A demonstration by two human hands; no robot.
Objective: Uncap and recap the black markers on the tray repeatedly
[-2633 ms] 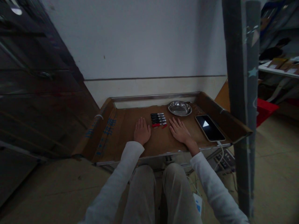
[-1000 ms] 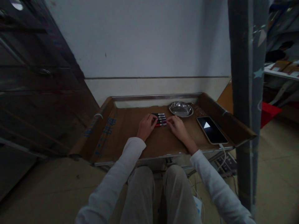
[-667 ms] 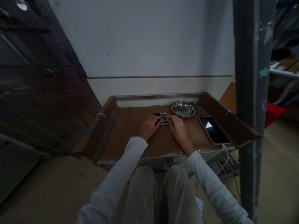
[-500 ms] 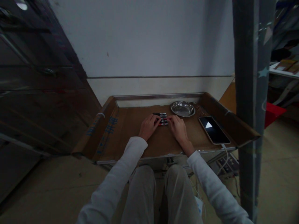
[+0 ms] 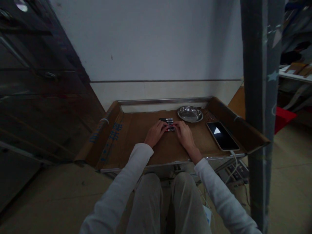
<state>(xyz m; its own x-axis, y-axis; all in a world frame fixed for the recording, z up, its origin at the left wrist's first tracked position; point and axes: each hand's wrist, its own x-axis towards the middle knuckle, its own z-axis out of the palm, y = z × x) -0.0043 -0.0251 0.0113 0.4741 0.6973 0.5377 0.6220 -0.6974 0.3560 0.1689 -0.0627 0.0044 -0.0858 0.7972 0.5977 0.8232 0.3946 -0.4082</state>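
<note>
Several pens (image 5: pixel 166 120), some black and some red with clear or silvery parts, lie side by side in a short row on the cardboard. At the row's left end is my left hand (image 5: pixel 155 132), its thumb and fingertips closed on a pen. My right hand (image 5: pixel 184 134) pinches at the right end of the same row, facing the left. A red pen seems to lie between the two sets of fingertips, partly covered by them. The lower pens are partly hidden by my fingers.
A round shiny metal dish (image 5: pixel 190 114) stands behind my right hand. To the right lies a phone (image 5: pixel 222 136) with a white cable (image 5: pixel 234 164) plugged in. Raised cardboard sides (image 5: pixel 240 125) border the table, and a grey post (image 5: pixel 259 97) rises at its right.
Both hands stay at the row of pens with only slight finger movement. The red pen between the fingertips shows less now. The whole view has shifted slightly.
</note>
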